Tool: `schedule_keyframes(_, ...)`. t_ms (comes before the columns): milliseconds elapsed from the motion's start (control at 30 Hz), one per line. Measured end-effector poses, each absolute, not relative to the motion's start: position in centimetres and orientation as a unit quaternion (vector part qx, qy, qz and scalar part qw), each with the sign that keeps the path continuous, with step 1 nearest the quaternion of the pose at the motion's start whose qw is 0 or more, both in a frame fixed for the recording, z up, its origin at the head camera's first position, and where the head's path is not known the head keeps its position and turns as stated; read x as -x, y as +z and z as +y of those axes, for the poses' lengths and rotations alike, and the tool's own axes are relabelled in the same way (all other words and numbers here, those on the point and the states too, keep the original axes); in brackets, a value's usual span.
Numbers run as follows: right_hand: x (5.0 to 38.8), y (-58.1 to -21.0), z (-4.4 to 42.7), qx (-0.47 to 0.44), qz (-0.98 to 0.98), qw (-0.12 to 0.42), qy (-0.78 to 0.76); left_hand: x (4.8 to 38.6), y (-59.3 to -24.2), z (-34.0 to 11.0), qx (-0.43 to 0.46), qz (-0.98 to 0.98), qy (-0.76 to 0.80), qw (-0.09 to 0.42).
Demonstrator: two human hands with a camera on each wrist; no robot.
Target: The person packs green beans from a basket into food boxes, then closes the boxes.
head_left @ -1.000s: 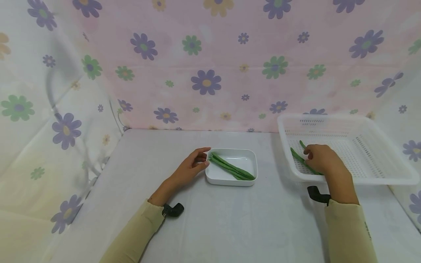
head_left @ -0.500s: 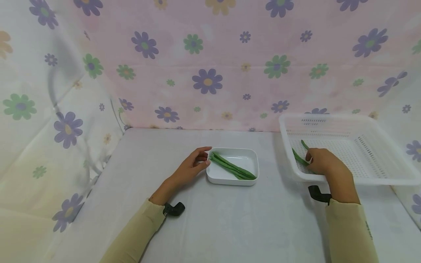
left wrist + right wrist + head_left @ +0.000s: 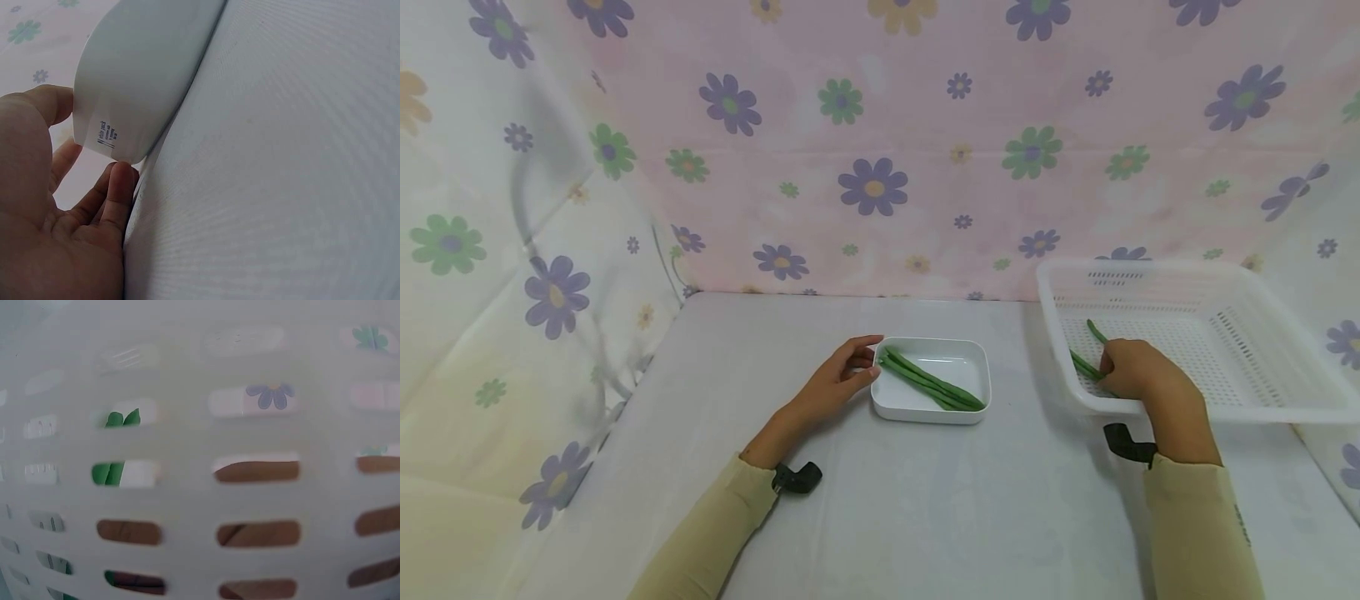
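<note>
A pink cloth (image 3: 925,125) with flowers hangs behind a white table (image 3: 925,500); 12 o'clock points toward that cloth. The left hand (image 3: 835,375) has its fingers apart and a bit bent, touching the 9 o'clock end of a small white dish (image 3: 925,415). The right hand (image 3: 1138,367) is in a big white basket (image 3: 1232,412), at about 8 o'clock from its middle. Its fingers curl down at the beans, but the tips are hidden, so I can't tell if they pinch one.

One green bean (image 3: 1096,331) pokes out at 10 o'clock from that hand, and other beans (image 3: 1085,367) at 9 o'clock. In the dish, a bunch of green beans (image 3: 928,385) lies slanted from 10 to 4 o'clock. The basket sits well apart from the dish, at 3 o'clock. Both arms have tan sleeves (image 3: 1202,525).
</note>
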State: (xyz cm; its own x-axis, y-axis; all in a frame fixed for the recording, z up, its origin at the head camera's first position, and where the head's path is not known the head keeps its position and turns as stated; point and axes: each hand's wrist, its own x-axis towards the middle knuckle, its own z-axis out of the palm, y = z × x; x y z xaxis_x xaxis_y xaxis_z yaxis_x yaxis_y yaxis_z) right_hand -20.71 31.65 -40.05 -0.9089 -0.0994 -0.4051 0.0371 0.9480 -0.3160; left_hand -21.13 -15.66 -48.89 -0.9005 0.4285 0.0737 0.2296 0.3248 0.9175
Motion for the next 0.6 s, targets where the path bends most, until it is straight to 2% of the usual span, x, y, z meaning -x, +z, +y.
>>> schedule_keyframes(600,21.33,-39.79,31.92,0.034,0.978,0.149,-0.141,21.26,-48.92,-15.79,-0.201,0.818,0.53,0.097)
